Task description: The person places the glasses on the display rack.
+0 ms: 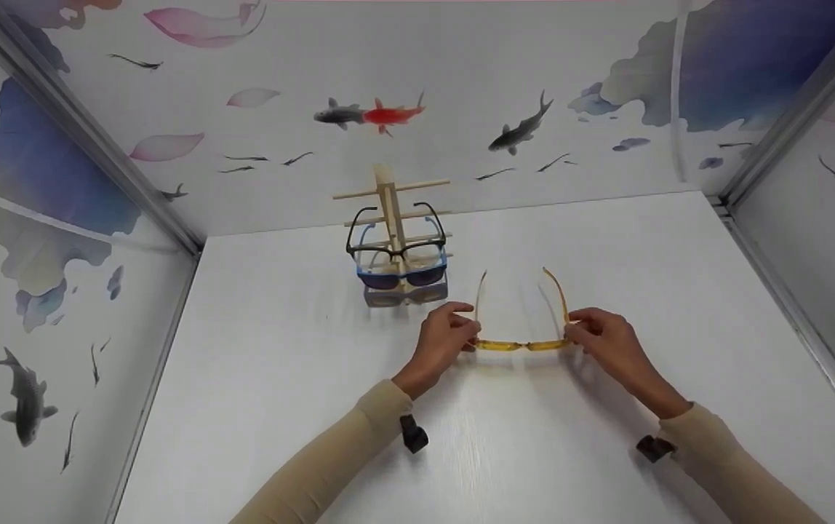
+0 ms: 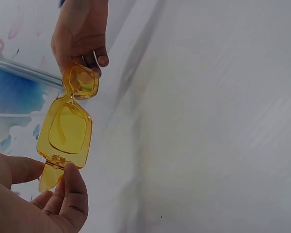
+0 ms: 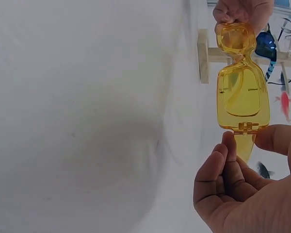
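A pair of yellow sunglasses (image 1: 524, 346) with clear amber frames is held above the white table, its temples spread and pointing away from me. My left hand (image 1: 443, 336) pinches the left temple near its hinge. On the other side my right hand (image 1: 603, 338) pinches the right temple near the hinge. Both wrist views show the yellow lenses of the sunglasses (image 2: 70, 128) (image 3: 242, 92) from close up, with thumb and fingers on the temple by the hinge.
Left of the sunglasses stands a wooden display rack (image 1: 390, 207) with several rods. It carries black-framed glasses (image 1: 397, 252), blue sunglasses (image 1: 403, 279) and a grey pair (image 1: 381, 298) at the bottom. Walls printed with fish enclose the white table (image 1: 279, 407).
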`<state>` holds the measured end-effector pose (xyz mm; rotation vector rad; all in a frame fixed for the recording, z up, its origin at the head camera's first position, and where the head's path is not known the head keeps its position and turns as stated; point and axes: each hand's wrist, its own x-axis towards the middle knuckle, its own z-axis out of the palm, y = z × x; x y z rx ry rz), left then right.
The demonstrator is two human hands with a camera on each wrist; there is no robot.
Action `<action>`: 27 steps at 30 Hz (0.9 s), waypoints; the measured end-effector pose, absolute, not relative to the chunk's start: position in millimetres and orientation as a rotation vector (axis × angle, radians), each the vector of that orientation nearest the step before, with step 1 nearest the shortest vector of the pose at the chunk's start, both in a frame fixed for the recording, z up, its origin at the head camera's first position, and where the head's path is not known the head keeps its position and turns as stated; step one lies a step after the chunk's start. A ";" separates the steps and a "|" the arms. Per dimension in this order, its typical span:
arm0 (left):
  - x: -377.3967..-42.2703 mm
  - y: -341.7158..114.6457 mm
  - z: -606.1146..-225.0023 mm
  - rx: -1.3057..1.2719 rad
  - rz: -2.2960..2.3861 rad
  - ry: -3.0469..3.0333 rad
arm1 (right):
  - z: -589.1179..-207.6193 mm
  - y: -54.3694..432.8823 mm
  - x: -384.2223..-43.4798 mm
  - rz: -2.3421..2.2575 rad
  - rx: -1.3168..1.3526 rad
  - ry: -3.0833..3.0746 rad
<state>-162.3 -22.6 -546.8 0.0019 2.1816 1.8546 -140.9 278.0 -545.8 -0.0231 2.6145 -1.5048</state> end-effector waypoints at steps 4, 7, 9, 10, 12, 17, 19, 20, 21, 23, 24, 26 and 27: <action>-160.7 -25.8 -540.4 0.014 1.869 2.168 | -538.8 276.1 -140.5 -1.520 -0.034 2.599; -159.6 -27.6 -535.1 0.014 1.873 2.158 | -533.4 274.8 -139.4 -1.535 -0.043 2.587; -159.0 -29.0 -531.8 0.013 1.868 2.155 | -529.9 274.1 -138.5 -1.543 -0.050 2.582; -158.7 -29.8 -530.1 0.011 1.865 2.154 | -528.1 273.8 -138.1 -1.547 -0.053 2.579; -158.2 -31.1 -526.8 0.011 1.860 2.150 | -525.0 273.5 -137.5 -1.547 -0.056 2.580; -157.0 -33.3 -517.3 0.014 1.858 2.139 | -518.1 272.4 -136.5 -1.552 -0.062 2.589; -156.5 -34.2 -513.7 0.012 1.868 2.130 | -515.5 271.8 -136.4 -1.556 -0.060 2.585; -156.2 -34.6 -511.9 0.012 1.876 2.125 | -514.1 271.6 -136.3 -1.556 -0.058 2.583; -156.1 -35.3 -510.7 0.012 1.882 2.121 | -512.5 271.3 -136.2 -1.557 -0.056 2.579; -155.8 -36.4 -508.4 0.014 1.895 2.112 | -508.9 270.7 -135.7 -1.563 -0.059 2.572; -155.6 -37.0 -507.3 0.018 1.896 2.112 | -507.3 270.6 -135.6 -1.562 -0.061 2.571; -154.6 -37.8 -504.4 0.024 1.898 2.110 | -503.7 270.3 -135.0 -1.567 -0.071 2.569; -154.3 -38.3 -503.5 0.026 1.900 2.109 | -502.0 270.1 -134.6 -1.571 -0.075 2.568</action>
